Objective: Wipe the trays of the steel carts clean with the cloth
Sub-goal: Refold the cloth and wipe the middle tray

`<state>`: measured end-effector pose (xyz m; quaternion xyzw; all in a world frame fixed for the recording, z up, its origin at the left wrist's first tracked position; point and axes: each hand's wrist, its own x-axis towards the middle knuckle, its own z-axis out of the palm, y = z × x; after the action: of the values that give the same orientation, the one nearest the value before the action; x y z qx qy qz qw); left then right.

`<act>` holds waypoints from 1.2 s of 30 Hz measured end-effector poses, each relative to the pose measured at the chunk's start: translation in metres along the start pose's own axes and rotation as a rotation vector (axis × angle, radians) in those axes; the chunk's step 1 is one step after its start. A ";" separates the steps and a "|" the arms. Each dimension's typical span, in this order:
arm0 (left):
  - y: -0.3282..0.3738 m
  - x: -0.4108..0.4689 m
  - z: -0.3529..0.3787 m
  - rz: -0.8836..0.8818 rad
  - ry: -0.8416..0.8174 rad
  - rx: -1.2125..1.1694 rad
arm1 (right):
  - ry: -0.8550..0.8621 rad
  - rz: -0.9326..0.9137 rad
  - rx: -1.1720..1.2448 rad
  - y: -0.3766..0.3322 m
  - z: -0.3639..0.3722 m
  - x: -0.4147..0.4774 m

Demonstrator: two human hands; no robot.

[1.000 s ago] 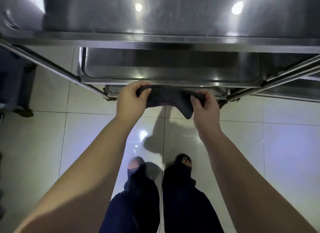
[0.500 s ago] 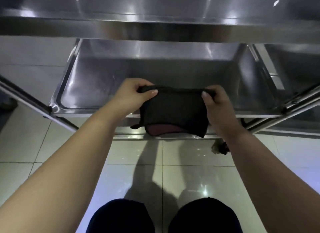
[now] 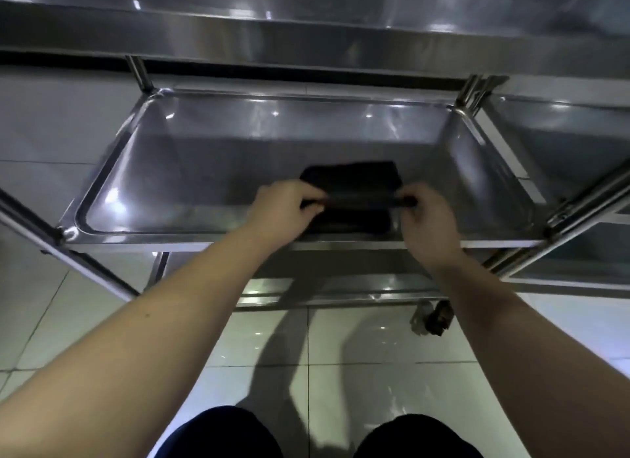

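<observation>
A dark folded cloth [image 3: 351, 178] lies over the front part of the steel cart's middle tray [image 3: 204, 171]. My left hand [image 3: 283, 208] pinches the cloth's near fold at its left end. My right hand [image 3: 426, 219] pinches the same fold at its right end. The fold is stretched between both hands just above the tray's floor, close to the front rim. The cloth's far half rests flat on the tray.
The cart's top tray [image 3: 306, 38] overhangs the middle one. A lower tray [image 3: 341, 290] and a caster wheel [image 3: 433, 318] show beneath. A second cart [image 3: 579, 157] stands against the right side. Glossy floor tiles [image 3: 68, 321] and my knees fill the foreground.
I have crouched lower, bringing the middle tray into full view. Both hands carried the hanging cloth forward from the tray's front edge and laid it down inside the tray.
</observation>
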<state>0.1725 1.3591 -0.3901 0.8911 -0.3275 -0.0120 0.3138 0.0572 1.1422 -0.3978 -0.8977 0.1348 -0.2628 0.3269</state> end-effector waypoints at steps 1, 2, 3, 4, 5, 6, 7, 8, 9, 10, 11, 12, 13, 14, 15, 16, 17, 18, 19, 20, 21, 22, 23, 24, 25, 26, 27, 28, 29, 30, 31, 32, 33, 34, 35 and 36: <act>-0.001 -0.016 0.010 0.038 -0.062 0.088 | -0.028 -0.084 -0.051 0.006 -0.001 -0.018; 0.000 -0.029 0.018 0.068 -0.102 0.121 | -0.033 -0.180 -0.091 0.009 -0.002 -0.029; 0.000 -0.036 0.023 0.089 -0.108 0.119 | -0.033 -0.258 -0.105 0.010 -0.004 -0.032; 0.001 -0.036 0.025 0.108 -0.081 0.105 | -0.040 -0.286 -0.103 0.008 -0.004 -0.027; 0.001 -0.029 0.024 0.113 -0.022 0.087 | -0.051 -0.263 -0.097 0.003 0.000 -0.019; -0.001 -0.019 0.021 0.089 0.041 0.082 | -0.068 -0.206 -0.099 -0.004 0.007 -0.008; -0.004 -0.006 0.017 0.038 0.082 0.089 | -0.098 -0.136 -0.123 -0.010 0.018 0.004; -0.009 0.008 0.014 -0.024 0.084 0.116 | -0.149 -0.070 -0.192 -0.016 0.033 0.015; -0.014 0.021 0.013 -0.077 0.046 0.179 | -0.215 -0.013 -0.292 -0.022 0.049 0.025; -0.019 0.031 0.017 -0.107 0.000 0.259 | -0.288 0.028 -0.391 -0.027 0.065 0.031; -0.025 0.039 0.022 -0.116 -0.035 0.330 | -0.350 0.047 -0.470 -0.030 0.082 0.034; -0.029 0.044 0.029 -0.118 -0.052 0.370 | -0.396 0.048 -0.534 -0.030 0.095 0.036; -0.031 0.045 0.036 -0.125 -0.045 0.374 | -0.432 0.042 -0.585 -0.028 0.107 0.035; -0.032 0.046 0.042 -0.132 -0.022 0.356 | -0.465 0.043 -0.626 -0.024 0.115 0.034; -0.032 0.047 0.048 -0.134 0.008 0.335 | -0.494 0.053 -0.654 -0.018 0.120 0.032; -0.030 0.047 0.054 -0.131 0.042 0.320 | -0.512 0.064 -0.667 -0.011 0.122 0.030; -0.027 0.047 0.060 -0.117 0.074 0.316 | -0.517 0.069 -0.667 -0.004 0.122 0.029; -0.022 0.046 0.064 -0.095 0.094 0.320 | -0.517 0.073 -0.662 0.002 0.119 0.029; -0.016 0.045 0.067 -0.074 0.094 0.318 | -0.513 0.074 -0.654 0.007 0.114 0.029; -0.010 0.047 0.071 -0.059 0.079 0.301 | -0.506 0.077 -0.646 0.014 0.107 0.030; -0.003 0.050 0.074 -0.056 0.051 0.271 | -0.499 0.086 -0.633 0.023 0.097 0.033; 0.004 0.056 0.077 -0.063 0.014 0.247 | -0.493 0.104 -0.621 0.034 0.085 0.037; 0.009 0.065 0.080 -0.070 -0.028 0.241 | -0.486 0.131 -0.617 0.048 0.070 0.042; 0.015 0.074 0.083 -0.073 -0.077 0.262 | -0.474 0.168 -0.618 0.065 0.053 0.047; 0.018 0.083 0.088 -0.063 -0.131 0.308 | -0.455 0.212 -0.623 0.084 0.036 0.052; 0.021 0.090 0.093 -0.036 -0.192 0.361 | -0.435 0.258 -0.633 0.103 0.017 0.057; 0.022 0.096 0.098 -0.003 -0.251 0.402 | -0.419 0.305 -0.645 0.121 0.000 0.062; 0.021 0.100 0.104 0.025 -0.289 0.425 | -0.409 0.347 -0.653 0.137 -0.016 0.065; 0.019 0.104 0.109 0.041 -0.300 0.433 | -0.400 0.380 -0.659 0.151 -0.029 0.069; 0.016 0.107 0.112 0.045 -0.294 0.430 | -0.391 0.402 -0.668 0.161 -0.037 0.071; 0.012 0.109 0.115 0.040 -0.283 0.421 | -0.384 0.411 -0.685 0.167 -0.041 0.073; 0.009 0.110 0.117 0.036 -0.280 0.412 | -0.383 0.410 -0.708 0.169 -0.040 0.075; 0.007 0.110 0.119 0.033 -0.284 0.413 | -0.386 0.406 -0.727 0.165 -0.035 0.075; 0.006 0.111 0.120 0.034 -0.291 0.427 | -0.392 0.398 -0.730 0.158 -0.025 0.073; 0.005 0.111 0.121 0.038 -0.300 0.448 | -0.404 0.378 -0.722 0.148 -0.013 0.071; 0.005 0.112 0.122 0.040 -0.311 0.465 | -0.422 0.336 -0.710 0.136 0.001 0.069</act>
<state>0.2294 1.2226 -0.4644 0.9200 -0.3833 -0.0669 0.0470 0.1051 1.0119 -0.4617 -0.9540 0.2909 0.0453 0.0567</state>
